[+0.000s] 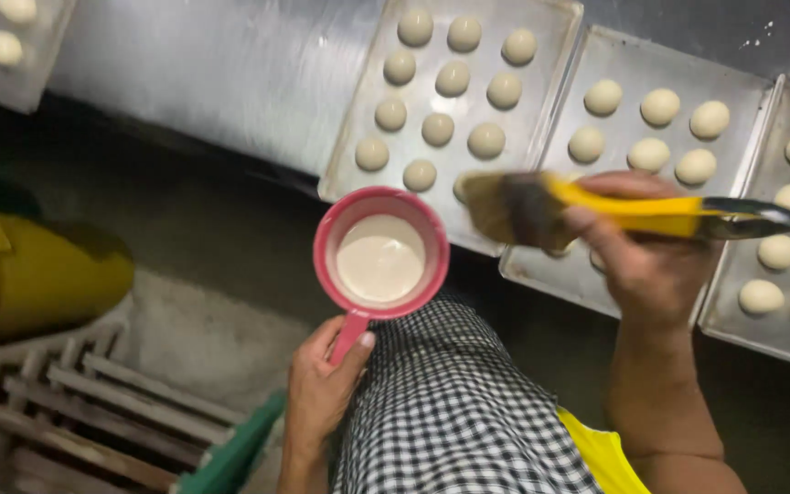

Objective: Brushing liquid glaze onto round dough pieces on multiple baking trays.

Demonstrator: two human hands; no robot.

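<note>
My left hand (322, 384) grips the handle of a pink cup (381, 252) filled with a pale creamy liquid, held level in front of my checked apron. My right hand (646, 256) holds a wide brush with a yellow handle (637, 212); its bristles (500, 206) point left, just over the near edge of a metal tray (541, 137). Round pale dough balls (453, 78) sit in rows on that tray. The brush is to the right of the cup, apart from it.
Two more metal trays (752, 101) of dough balls lie to the right on a steel table (212, 73), and another tray (11, 55) at top left. A yellow drum (38, 265), a wooden pallet (75, 402) and a green crate edge (240, 448) stand on the floor at left.
</note>
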